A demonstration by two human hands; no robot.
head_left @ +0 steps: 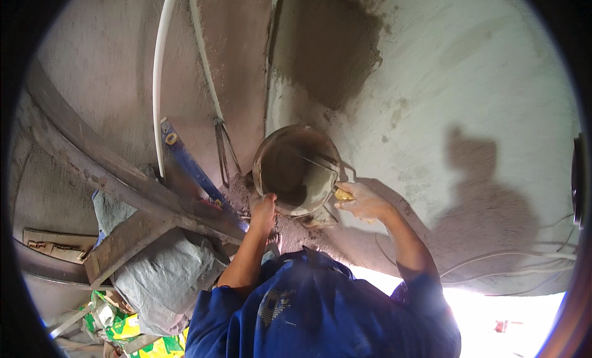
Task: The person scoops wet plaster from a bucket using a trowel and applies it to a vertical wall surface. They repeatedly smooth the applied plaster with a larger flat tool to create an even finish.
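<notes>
A round, mortar-stained bucket is in front of me by the wall, its mouth tipped toward me and its inside mostly in shadow. My left hand grips the near left of its rim. On the bucket's right side, my right hand is closed round the yellowish handle of a trowel. A thin metal shank runs from that handle toward the bucket's mouth; the blade is hard to make out. What lies in the bucket is too dark to tell.
Above the bucket, a dark damp mortar patch covers part of the plastered wall. A blue spirit level leans at left near a white pipe. Lower left are a wooden beam and grey sheeting. Cables run at right.
</notes>
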